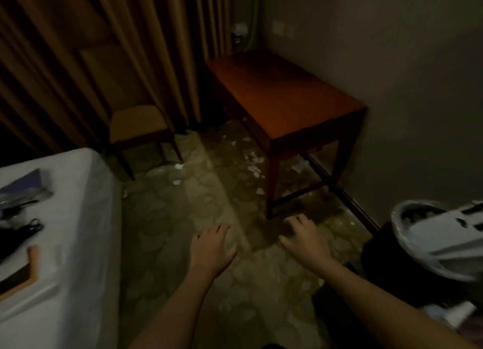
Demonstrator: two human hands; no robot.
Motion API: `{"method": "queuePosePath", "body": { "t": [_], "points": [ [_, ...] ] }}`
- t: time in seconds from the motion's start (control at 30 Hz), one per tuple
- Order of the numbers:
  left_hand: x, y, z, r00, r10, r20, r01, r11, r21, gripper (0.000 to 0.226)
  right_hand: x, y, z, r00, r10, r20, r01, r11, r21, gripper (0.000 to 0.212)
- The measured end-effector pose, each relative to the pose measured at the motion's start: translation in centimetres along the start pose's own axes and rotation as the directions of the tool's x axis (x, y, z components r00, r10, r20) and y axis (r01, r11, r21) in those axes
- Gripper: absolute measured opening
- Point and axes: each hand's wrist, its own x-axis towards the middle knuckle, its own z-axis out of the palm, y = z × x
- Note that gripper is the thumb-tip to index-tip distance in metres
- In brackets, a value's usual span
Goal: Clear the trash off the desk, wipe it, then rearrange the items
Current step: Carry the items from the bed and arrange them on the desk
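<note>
A reddish-brown wooden desk [285,97] stands against the right wall with a bare top. White scraps of paper trash [253,160] lie scattered on the patterned carpet beside and under it. My left hand [211,246] and my right hand [303,238] are both stretched out palm down above the carpet in front of the desk, fingers relaxed and holding nothing. A black trash bin [431,244] with a white liner, holding rubbish, stands at the right edge, just right of my right forearm.
A bed with a white sheet [78,218] fills the lower left, with dark items, a blue-grey packet [28,186] and a wooden-framed object [21,275] on it. A chair with a tan seat [138,123] stands before brown curtains [104,47].
</note>
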Motion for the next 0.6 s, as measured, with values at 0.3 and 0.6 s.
{"method": "queuePosePath", "body": {
  "t": [0.3,0.6],
  "points": [
    [2.4,-17.7,-1.7,0.974,-0.222,-0.048,0.219,0.974,-0.054,0.064,9.1,-14.6,6.5,0.984,-0.142,0.104,0.145,0.989,-0.024,0.047],
    [10.7,-26.2,-1.0,0.908,-0.413,-0.064,0.396,0.899,-0.188,0.066,23.0,-22.8,11.4,0.927,-0.304,0.218,0.322,0.946,-0.049,0.044]
  ]
}}
